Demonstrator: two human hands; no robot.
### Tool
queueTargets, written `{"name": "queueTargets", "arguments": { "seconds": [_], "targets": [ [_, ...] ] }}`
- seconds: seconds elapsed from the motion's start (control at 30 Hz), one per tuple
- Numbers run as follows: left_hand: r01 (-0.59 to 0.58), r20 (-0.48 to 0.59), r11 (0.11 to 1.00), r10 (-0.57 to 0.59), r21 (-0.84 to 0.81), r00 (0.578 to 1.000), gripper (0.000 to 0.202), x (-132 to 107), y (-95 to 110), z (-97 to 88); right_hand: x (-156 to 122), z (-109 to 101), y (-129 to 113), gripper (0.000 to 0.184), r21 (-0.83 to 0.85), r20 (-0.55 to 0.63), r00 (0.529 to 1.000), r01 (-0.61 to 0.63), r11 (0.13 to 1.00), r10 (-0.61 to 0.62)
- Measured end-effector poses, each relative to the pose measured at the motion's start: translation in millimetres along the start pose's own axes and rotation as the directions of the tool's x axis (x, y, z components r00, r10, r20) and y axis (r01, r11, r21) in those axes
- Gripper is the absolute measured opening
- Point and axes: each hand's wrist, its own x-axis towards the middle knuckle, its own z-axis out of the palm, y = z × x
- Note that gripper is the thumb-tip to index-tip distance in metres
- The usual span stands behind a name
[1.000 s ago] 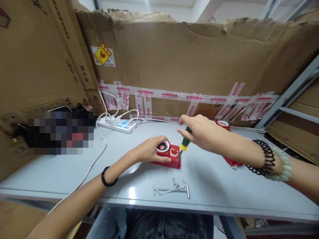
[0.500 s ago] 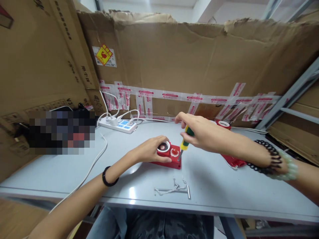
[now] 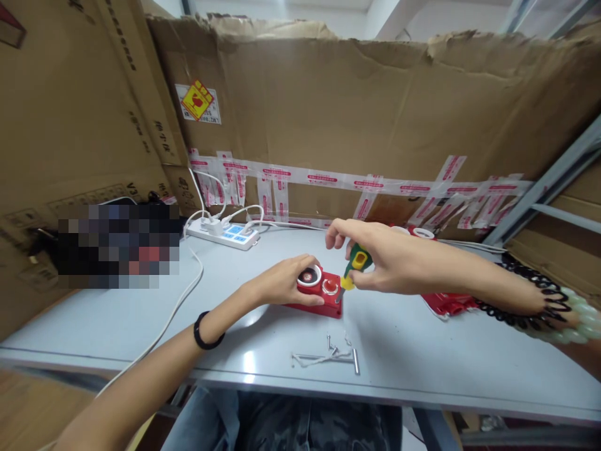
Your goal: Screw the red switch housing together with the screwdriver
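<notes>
A red box-shaped device [image 3: 332, 305] with a white-ringed round part and a red button lies on the grey table. My left hand [image 3: 286, 282] is closed around its left part, thumb along the near side. In my right hand [image 3: 364, 250] is a screwdriver [image 3: 359, 262] with a green and yellow handle, tilted, its tip at the device's right end. My right index finger is stretched out to the left, away from the handle. Nearer the table edge lie a metal T-shaped bar [image 3: 355, 361] and a few small screws [image 3: 329, 341].
Other red devices [image 3: 448, 304] lie to the right, partly behind my right arm. A white power strip [image 3: 223, 233] with plugs stands at the back left, its cable [image 3: 181, 300] running to the front edge. Cardboard [image 3: 328, 113] walls off the back.
My right hand has turned and its wrist has shifted to the right, rotating the screwdriver handle. My left hand and the red device keep their place on the table.
</notes>
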Motion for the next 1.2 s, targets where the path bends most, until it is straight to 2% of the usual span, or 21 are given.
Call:
{"name": "queueTargets", "arguments": {
  "seconds": [0.07, 0.17, 0.33, 0.43, 0.5, 0.57, 0.7, 0.83, 1.1, 1.2],
  "targets": [
    [-0.006, -0.007, 1.000, 0.006, 0.006, 1.000, 0.049, 0.1, -0.5, 0.3, 1.4, 0.7, -0.4, 0.028, -0.058, -0.034, 0.998, -0.054, 0.997, 0.053],
    [-0.013, -0.008, 1.000, 0.013, 0.018, 1.000, 0.049, 0.1, -0.7, 0.6, 3.1, 2.4, 1.6, 0.027, -0.082, -0.084, 0.987, -0.144, 0.986, 0.137],
    [-0.011, 0.006, 1.000, 0.011, 0.025, 1.000, 0.049, 0.1, -0.3, 0.6, 1.0, -1.3, 1.7, 0.033, 0.020, -0.012, 1.000, -0.009, 1.000, 0.009],
    [-0.008, 0.002, 0.999, 0.008, 0.033, 1.000, 0.049, 0.5, -0.4, 0.9, 2.6, -1.9, -2.3, 0.014, -0.039, -0.047, 0.994, -0.099, 0.994, 0.097],
    [-0.009, -0.001, 0.999, 0.010, 0.035, 1.000, 0.049, 0.5, -0.4, 1.1, 4.4, -1.0, -3.6, 0.012, -0.048, -0.082, 0.985, -0.154, 0.987, 0.150],
    [-0.010, 0.001, 1.000, 0.010, 0.027, 1.000, 0.048, 0.3, -0.3, 1.0, 5.1, -0.2, -2.8, 0.010, -0.010, -0.091, 0.987, -0.134, 0.991, 0.133],
    [-0.011, 0.004, 1.000, 0.011, 0.021, 1.000, 0.048, 0.0, -0.3, 0.5, 3.1, 0.6, 0.6, 0.019, 0.021, -0.071, 0.995, -0.072, 0.997, 0.073],
    [-0.004, 0.002, 1.000, 0.004, 0.024, 1.000, 0.048, 0.4, -0.1, 0.5, 1.5, 3.9, -0.3, 0.008, -0.015, -0.151, 0.980, -0.135, 0.991, 0.131],
    [-0.005, 0.001, 1.000, 0.005, 0.031, 1.000, 0.048, -0.1, 0.4, -0.2, -1.0, 2.0, -1.0, 0.019, 0.124, -0.240, 0.963, -0.100, 0.987, 0.127],
    [-0.005, 0.003, 0.999, 0.005, 0.033, 1.000, 0.048, 0.3, -0.1, 0.4, -4.2, -0.7, -4.5, 0.017, 0.115, -0.281, 0.952, -0.093, 0.989, 0.122]
  ]
}}
